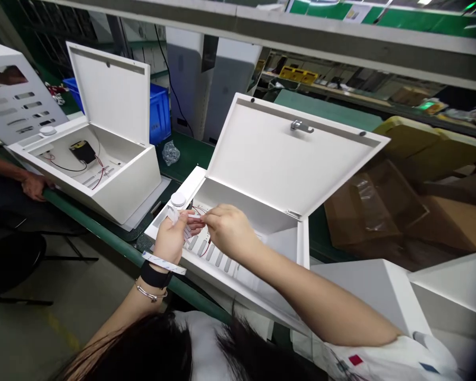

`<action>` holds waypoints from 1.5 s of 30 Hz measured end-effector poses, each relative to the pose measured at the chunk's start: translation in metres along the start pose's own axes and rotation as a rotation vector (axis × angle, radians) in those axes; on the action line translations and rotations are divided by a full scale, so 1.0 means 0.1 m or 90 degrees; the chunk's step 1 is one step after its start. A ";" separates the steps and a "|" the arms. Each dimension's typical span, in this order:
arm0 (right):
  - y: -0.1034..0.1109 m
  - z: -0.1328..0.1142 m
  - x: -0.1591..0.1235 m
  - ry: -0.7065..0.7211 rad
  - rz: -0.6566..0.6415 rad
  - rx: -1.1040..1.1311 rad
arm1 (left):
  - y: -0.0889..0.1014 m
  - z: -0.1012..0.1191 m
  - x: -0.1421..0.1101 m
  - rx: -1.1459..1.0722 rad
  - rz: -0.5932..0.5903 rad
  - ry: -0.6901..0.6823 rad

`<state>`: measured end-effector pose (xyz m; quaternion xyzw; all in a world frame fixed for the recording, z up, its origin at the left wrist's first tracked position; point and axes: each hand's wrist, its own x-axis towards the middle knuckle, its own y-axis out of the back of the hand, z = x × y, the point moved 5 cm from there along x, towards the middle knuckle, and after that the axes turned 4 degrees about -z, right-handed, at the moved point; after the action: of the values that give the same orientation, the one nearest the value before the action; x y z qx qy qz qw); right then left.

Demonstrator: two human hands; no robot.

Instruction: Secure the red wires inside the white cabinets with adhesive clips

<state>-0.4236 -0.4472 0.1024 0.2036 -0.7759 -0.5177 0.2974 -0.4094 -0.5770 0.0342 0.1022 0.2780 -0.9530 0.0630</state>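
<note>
A white strip [173, 214] is held in the left hand [174, 235], its fingers curled inward. A small white piece [197, 216] is seen between the two hands, and its end is pinched by the closed fingertips of the right hand [227, 227]. Both are held above the near left part of an open box [238, 288], just beside a round cap [178, 199] on its rim. Slots and a few thin wires [207, 247] can be made out inside, partly hidden by the hands. The lid [293, 153] is raised and tilted back, with a lock [301, 126] fitted near its upper edge. A printed tape [164, 263] is stuck across the left wrist, beside a black band [154, 275] and a bracelet [152, 295].

To the left, a second box [130, 185] is set on the green desk [190, 154], and a black module [83, 152] is contained in it. Its near left corner is touched by a co-worker's hand [35, 185]. A blue bin [161, 114] and a crumpled clear bag [171, 153] are placed behind.
</note>
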 end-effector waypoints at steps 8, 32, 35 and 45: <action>-1.15 1.21 -0.02 -0.374 -0.222 0.123 | 0.31 0.08 0.23 0.053 -0.001 0.001; -2.80 1.41 -0.15 -0.175 -0.363 0.019 | 0.33 0.03 0.26 0.092 -0.065 0.012; -2.81 1.38 -0.12 -0.157 -0.375 -0.009 | 0.32 0.02 0.27 0.098 -0.062 0.013; -2.80 1.32 -0.04 -0.167 -0.425 -0.050 | 0.33 0.00 0.27 0.107 -0.083 0.007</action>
<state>-0.5074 -0.4614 -0.1949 0.3660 -0.6777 -0.6375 0.0177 -0.4298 -0.6063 0.0109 0.0939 0.2036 -0.9745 -0.0093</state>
